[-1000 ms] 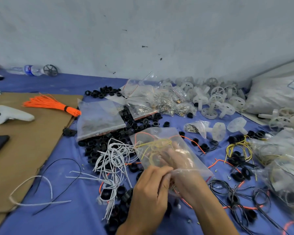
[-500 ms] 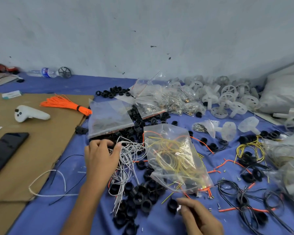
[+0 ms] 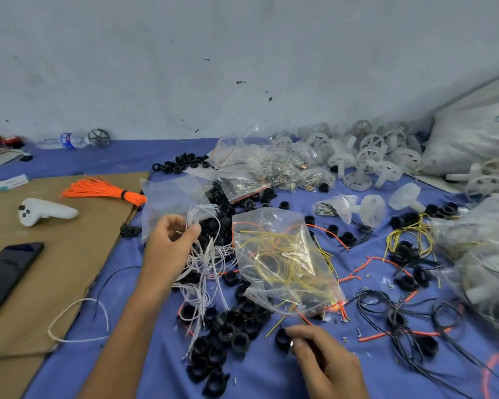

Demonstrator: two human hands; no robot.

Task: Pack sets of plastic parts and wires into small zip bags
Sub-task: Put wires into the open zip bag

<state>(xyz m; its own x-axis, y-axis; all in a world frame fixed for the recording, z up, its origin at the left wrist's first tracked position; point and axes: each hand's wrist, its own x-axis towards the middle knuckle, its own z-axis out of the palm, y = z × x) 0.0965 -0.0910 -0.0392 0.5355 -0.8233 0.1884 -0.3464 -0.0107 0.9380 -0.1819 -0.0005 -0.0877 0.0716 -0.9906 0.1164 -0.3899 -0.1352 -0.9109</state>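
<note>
My left hand (image 3: 170,243) pinches a white wire from the tangled bunch of white wires (image 3: 206,254) and lifts its end above the blue cloth. A clear zip bag of yellow and orange wires (image 3: 283,263) lies just right of that bunch. My right hand (image 3: 323,361) is low at the front, fingers curled around a black plastic ring (image 3: 283,338) and something small and shiny. Black rings (image 3: 231,332) lie scattered between my hands. An empty clear bag (image 3: 170,203) lies behind my left hand.
A brown cardboard sheet (image 3: 58,272) at left carries a white controller (image 3: 43,211), a phone (image 3: 6,272) and an orange wire bundle (image 3: 104,191). White plastic wheels (image 3: 369,159) and bags of metal parts (image 3: 285,174) pile at the back. Black wires (image 3: 409,321) spread at right.
My left hand left the bag, reached to the white wires and raised one. My right hand let go of the bag, dropped to the front and took up a black ring.
</note>
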